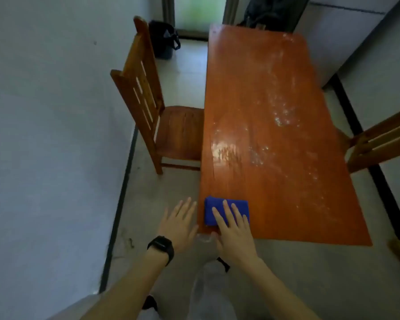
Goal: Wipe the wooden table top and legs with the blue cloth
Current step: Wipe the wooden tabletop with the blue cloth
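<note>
Narrow room with pale walls (44, 112) and a grey floor (171, 192), and one orange-brown wooden table (275, 88) running lengthwise away from the camera. Its top has whitish smears and specks, mostly through the middle and toward the right side.

Counting around the table:
- one blue cloth (238, 205), folded into a rectangle, lying flat on the table's near-left corner
- two wooden chairs: a slat-backed chair (143, 95) at the table's left side with its seat tucked up against the edge, and a second chair (379, 139) at the table's right side, only partly in shot
- one dark bin or bag (164, 40) on the floor past the table's far-left corner, by a bright doorway (199, 12)
- one dark bundle (263, 12) right at the table's far end, maybe a backpack, too blurry to call

The person's right hand (234, 236) lies palm-down on the cloth with fingers straight and a bit spread, pressing on it rather than gripping. The left hand (178, 225) is flat and spread too, holding nothing, just off the table's near-left corner. Whether its thumb touches the table edge is hard to tell.

One black smartwatch (161, 248) sits on the left wrist, its face too dark and small to read.
</note>
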A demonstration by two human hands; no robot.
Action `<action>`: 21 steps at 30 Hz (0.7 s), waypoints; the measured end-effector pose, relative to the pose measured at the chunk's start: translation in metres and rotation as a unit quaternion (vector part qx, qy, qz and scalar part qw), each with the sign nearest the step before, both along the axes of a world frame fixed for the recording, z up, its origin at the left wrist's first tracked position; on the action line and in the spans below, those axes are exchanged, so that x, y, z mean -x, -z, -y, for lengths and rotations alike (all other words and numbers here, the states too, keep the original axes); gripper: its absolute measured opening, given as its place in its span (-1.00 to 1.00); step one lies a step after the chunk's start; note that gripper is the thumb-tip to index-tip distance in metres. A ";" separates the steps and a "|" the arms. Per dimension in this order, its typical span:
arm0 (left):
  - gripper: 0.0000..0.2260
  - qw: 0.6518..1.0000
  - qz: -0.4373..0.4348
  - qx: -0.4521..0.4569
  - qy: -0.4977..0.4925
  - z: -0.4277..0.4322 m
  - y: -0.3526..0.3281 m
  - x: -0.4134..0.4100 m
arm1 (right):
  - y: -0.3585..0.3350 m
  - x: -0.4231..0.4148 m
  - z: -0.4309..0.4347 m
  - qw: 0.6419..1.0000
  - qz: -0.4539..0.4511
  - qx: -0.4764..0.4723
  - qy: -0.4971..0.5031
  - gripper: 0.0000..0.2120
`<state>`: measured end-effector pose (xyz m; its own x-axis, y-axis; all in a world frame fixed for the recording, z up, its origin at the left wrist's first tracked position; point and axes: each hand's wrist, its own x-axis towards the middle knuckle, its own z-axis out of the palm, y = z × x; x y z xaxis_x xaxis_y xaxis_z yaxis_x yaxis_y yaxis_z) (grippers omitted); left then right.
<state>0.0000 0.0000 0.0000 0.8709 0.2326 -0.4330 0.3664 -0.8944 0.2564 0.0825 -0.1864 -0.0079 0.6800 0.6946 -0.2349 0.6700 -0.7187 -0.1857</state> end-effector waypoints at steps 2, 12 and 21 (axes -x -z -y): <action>-0.36 1.000 -0.016 0.020 -0.008 0.010 0.012 -0.015 | 0.017 -0.025 0.000 0.999 0.022 0.007 -0.046 -0.32; -0.33 0.998 -0.018 -0.032 -0.049 0.044 0.028 -0.049 | 0.050 -0.104 0.028 0.982 0.067 -0.069 -0.165 -0.44; -0.44 1.000 0.004 -0.017 -0.014 0.030 0.038 -0.070 | -0.018 -0.160 0.048 0.898 -0.057 -0.278 0.337 -0.50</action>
